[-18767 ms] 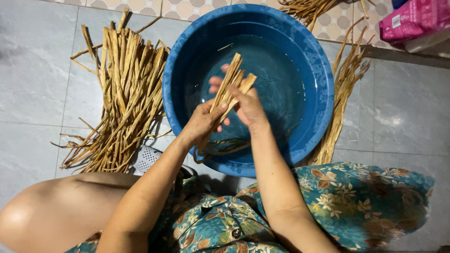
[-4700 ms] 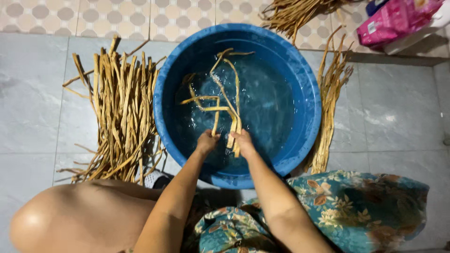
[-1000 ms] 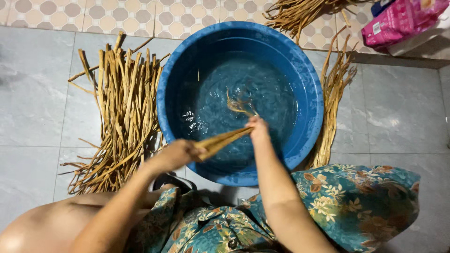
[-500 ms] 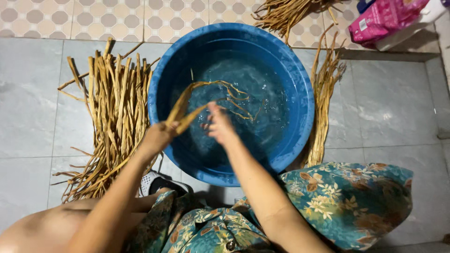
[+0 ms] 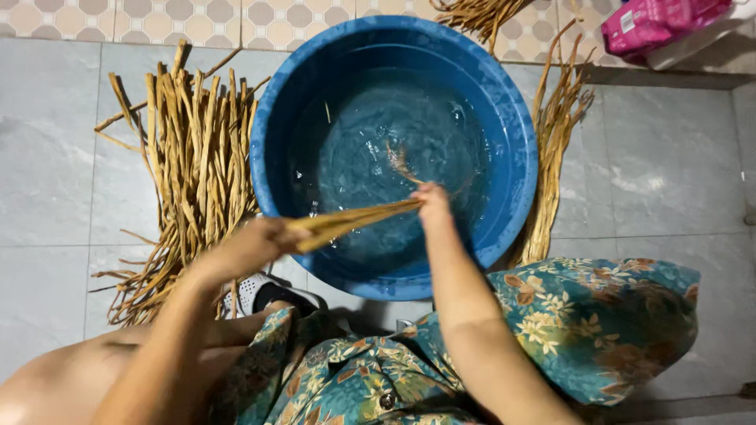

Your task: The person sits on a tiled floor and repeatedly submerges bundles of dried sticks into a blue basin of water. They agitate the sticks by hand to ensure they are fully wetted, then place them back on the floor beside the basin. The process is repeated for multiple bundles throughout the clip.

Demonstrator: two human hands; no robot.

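Grey floor tiles (image 5: 63,157) carry a round blue plastic basin (image 5: 516,142) of rippling water. Left of it lies a heap of dry tan plant stalks (image 5: 193,181); a thinner bunch (image 5: 555,149) lies right. Over the basin's near rim, the left hand (image 5: 252,248) and right hand (image 5: 431,201) each close their fingers around one end of a small wet bundle of stalks (image 5: 346,220).

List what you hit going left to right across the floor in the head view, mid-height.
Pile of tan dried plant strips on the grey tiles → round blue plastic basin of water → thinner bundle of tan strips along the basin's right side → pink plastic packet at the top right corner.
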